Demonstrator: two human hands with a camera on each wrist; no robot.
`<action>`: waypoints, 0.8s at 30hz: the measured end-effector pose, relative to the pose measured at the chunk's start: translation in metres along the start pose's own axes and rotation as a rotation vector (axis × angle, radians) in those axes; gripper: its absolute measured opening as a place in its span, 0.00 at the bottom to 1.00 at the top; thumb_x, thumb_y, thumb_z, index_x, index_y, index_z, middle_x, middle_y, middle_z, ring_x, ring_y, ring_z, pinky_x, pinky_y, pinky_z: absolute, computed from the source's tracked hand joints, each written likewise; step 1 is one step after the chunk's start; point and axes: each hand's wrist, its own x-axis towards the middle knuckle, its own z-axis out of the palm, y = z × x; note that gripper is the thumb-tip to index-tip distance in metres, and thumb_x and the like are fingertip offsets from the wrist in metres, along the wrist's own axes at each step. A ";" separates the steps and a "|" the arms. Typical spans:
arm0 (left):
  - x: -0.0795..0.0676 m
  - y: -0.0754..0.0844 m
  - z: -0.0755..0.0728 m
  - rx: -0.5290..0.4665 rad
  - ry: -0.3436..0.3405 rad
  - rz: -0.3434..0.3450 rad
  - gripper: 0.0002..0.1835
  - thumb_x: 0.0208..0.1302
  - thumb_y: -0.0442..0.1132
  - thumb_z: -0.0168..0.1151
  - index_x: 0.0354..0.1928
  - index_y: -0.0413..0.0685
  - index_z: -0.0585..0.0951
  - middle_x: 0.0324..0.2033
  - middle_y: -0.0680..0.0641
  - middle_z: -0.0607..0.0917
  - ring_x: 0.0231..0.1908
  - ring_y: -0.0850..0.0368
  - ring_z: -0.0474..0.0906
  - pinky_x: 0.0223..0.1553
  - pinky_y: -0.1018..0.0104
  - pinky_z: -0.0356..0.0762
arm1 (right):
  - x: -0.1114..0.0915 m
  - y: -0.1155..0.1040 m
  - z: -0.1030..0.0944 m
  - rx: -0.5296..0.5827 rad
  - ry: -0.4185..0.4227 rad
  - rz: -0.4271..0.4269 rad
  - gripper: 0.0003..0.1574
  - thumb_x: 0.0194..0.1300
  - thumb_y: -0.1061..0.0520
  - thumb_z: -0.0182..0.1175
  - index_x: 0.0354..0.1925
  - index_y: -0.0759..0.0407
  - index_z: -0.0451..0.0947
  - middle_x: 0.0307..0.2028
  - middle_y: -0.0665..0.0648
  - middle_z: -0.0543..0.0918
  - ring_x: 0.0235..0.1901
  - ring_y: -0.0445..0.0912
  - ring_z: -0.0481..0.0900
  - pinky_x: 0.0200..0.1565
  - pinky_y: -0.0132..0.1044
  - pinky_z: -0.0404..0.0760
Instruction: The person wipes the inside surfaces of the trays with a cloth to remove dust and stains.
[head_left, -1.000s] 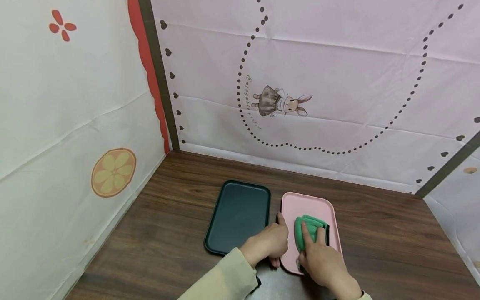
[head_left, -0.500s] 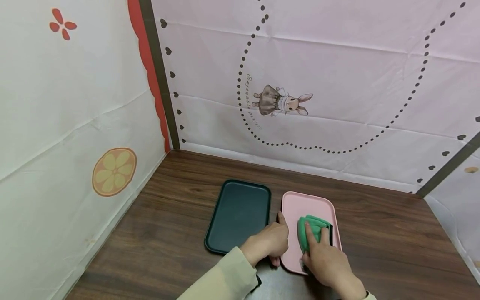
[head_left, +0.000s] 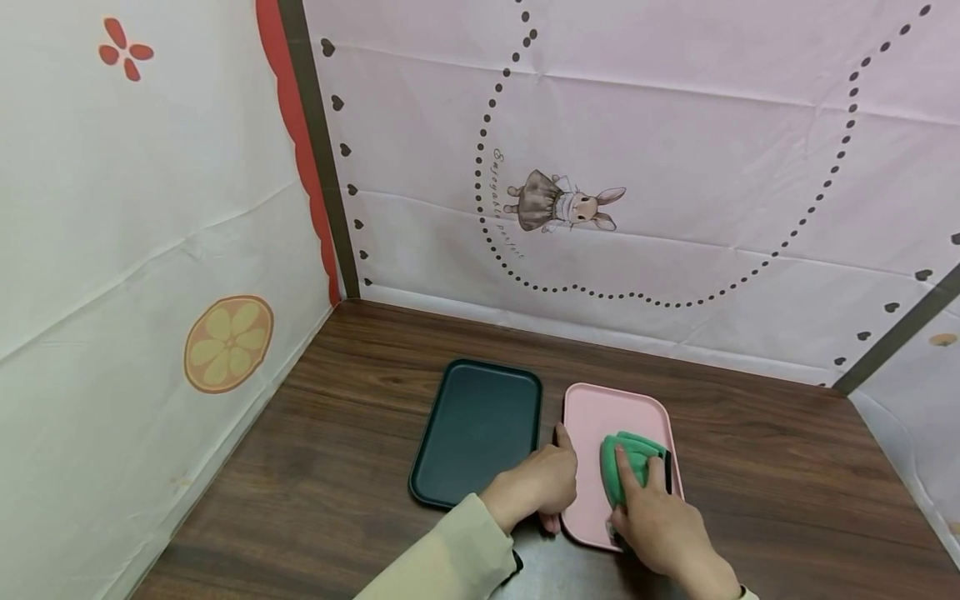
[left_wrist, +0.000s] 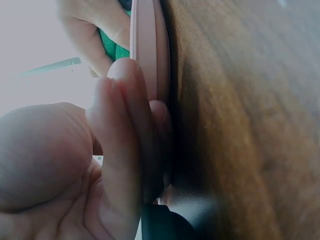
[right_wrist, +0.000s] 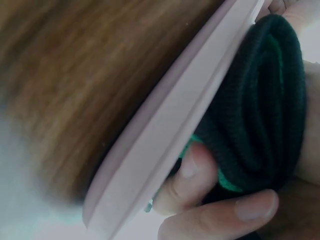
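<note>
Green cloth (head_left: pixel 639 454): folded, plush, dark-edged!
Right hand (head_left: pixel 662 525): gripping it, two fingers splayed!
Left hand (head_left: pixel 546 482): loose fingers touching pink tray (head_left: pixel 600 407)!

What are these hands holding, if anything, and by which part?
The right hand grips the green cloth by its near end, fingers on top. The left hand merely touches the pink tray's left edge.
</note>
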 end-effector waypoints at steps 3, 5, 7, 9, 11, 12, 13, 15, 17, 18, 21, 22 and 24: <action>0.000 0.000 0.000 0.001 0.001 -0.002 0.44 0.75 0.30 0.53 0.83 0.37 0.40 0.07 0.45 0.80 0.07 0.54 0.78 0.12 0.64 0.79 | -0.001 0.002 0.000 0.005 -0.005 -0.001 0.52 0.68 0.48 0.63 0.83 0.52 0.53 0.71 0.80 0.58 0.22 0.52 0.78 0.20 0.49 0.76; 0.000 0.000 0.000 0.001 0.001 0.000 0.44 0.75 0.30 0.53 0.83 0.37 0.40 0.07 0.45 0.80 0.07 0.54 0.78 0.12 0.64 0.79 | -0.001 0.004 -0.001 0.006 -0.004 -0.002 0.52 0.68 0.48 0.63 0.83 0.51 0.53 0.71 0.80 0.59 0.21 0.52 0.77 0.20 0.48 0.76; 0.000 0.000 0.000 -0.001 0.003 0.002 0.44 0.75 0.30 0.53 0.83 0.37 0.40 0.07 0.45 0.80 0.07 0.54 0.78 0.12 0.64 0.79 | -0.002 0.005 0.000 0.008 -0.001 -0.004 0.52 0.68 0.48 0.63 0.83 0.51 0.53 0.70 0.79 0.59 0.21 0.52 0.77 0.19 0.47 0.75; 0.000 -0.001 0.000 -0.003 0.005 0.005 0.44 0.75 0.30 0.53 0.83 0.37 0.40 0.07 0.45 0.80 0.06 0.54 0.78 0.12 0.64 0.79 | -0.003 0.007 -0.001 0.011 0.000 -0.006 0.52 0.68 0.49 0.63 0.83 0.50 0.52 0.70 0.79 0.59 0.20 0.52 0.77 0.18 0.47 0.74; 0.000 -0.001 0.001 -0.004 0.008 0.008 0.44 0.74 0.30 0.53 0.83 0.37 0.40 0.07 0.45 0.80 0.06 0.54 0.78 0.12 0.64 0.79 | -0.003 0.008 0.000 0.016 -0.006 -0.002 0.52 0.68 0.49 0.62 0.83 0.50 0.52 0.70 0.78 0.59 0.20 0.51 0.76 0.18 0.46 0.74; 0.000 -0.001 0.001 -0.007 0.009 0.009 0.44 0.74 0.30 0.53 0.83 0.37 0.40 0.07 0.45 0.80 0.06 0.55 0.78 0.12 0.64 0.79 | -0.003 0.008 -0.001 0.020 -0.007 -0.001 0.52 0.68 0.49 0.62 0.83 0.50 0.52 0.70 0.78 0.59 0.20 0.51 0.76 0.18 0.46 0.73; 0.000 -0.001 0.001 -0.006 0.011 0.009 0.44 0.74 0.30 0.53 0.83 0.37 0.40 0.07 0.45 0.80 0.06 0.55 0.78 0.12 0.64 0.79 | -0.004 0.009 -0.001 0.020 -0.008 -0.002 0.52 0.68 0.49 0.63 0.83 0.49 0.52 0.69 0.78 0.59 0.20 0.51 0.76 0.18 0.46 0.74; 0.000 -0.001 0.001 -0.008 0.013 0.008 0.44 0.74 0.30 0.53 0.83 0.37 0.40 0.07 0.45 0.80 0.06 0.55 0.78 0.12 0.64 0.79 | -0.004 0.010 -0.001 0.021 -0.012 0.003 0.52 0.68 0.49 0.63 0.83 0.49 0.52 0.69 0.77 0.59 0.20 0.50 0.76 0.18 0.46 0.74; -0.001 -0.001 0.001 -0.010 0.010 0.005 0.44 0.74 0.30 0.53 0.83 0.37 0.40 0.07 0.45 0.80 0.06 0.55 0.78 0.12 0.64 0.79 | -0.005 0.012 -0.002 0.018 -0.010 0.006 0.52 0.67 0.49 0.63 0.83 0.49 0.53 0.68 0.76 0.60 0.20 0.51 0.76 0.18 0.47 0.74; -0.001 0.000 0.001 -0.013 0.009 0.003 0.44 0.74 0.30 0.53 0.83 0.37 0.40 0.07 0.45 0.80 0.06 0.55 0.78 0.12 0.64 0.79 | -0.005 0.012 -0.002 0.017 -0.011 0.008 0.52 0.67 0.49 0.63 0.83 0.49 0.53 0.68 0.76 0.60 0.20 0.51 0.76 0.18 0.47 0.74; -0.001 0.000 0.000 -0.019 0.004 0.000 0.44 0.74 0.30 0.53 0.83 0.38 0.40 0.07 0.45 0.80 0.06 0.54 0.78 0.12 0.63 0.79 | -0.005 0.014 -0.003 0.020 -0.023 0.019 0.52 0.67 0.49 0.62 0.83 0.49 0.53 0.68 0.76 0.59 0.19 0.51 0.76 0.19 0.47 0.74; -0.001 0.000 0.000 -0.019 0.003 -0.001 0.44 0.75 0.30 0.53 0.83 0.38 0.40 0.07 0.45 0.80 0.06 0.54 0.78 0.12 0.63 0.79 | -0.005 0.015 -0.003 0.022 -0.026 0.022 0.52 0.67 0.49 0.62 0.83 0.49 0.52 0.68 0.76 0.59 0.19 0.51 0.75 0.18 0.47 0.73; -0.001 0.000 0.000 -0.022 0.002 -0.001 0.45 0.75 0.30 0.53 0.83 0.38 0.40 0.07 0.45 0.80 0.06 0.54 0.78 0.12 0.63 0.79 | -0.006 0.016 -0.003 0.028 -0.033 0.024 0.52 0.68 0.49 0.62 0.83 0.49 0.52 0.69 0.76 0.59 0.18 0.50 0.74 0.18 0.46 0.73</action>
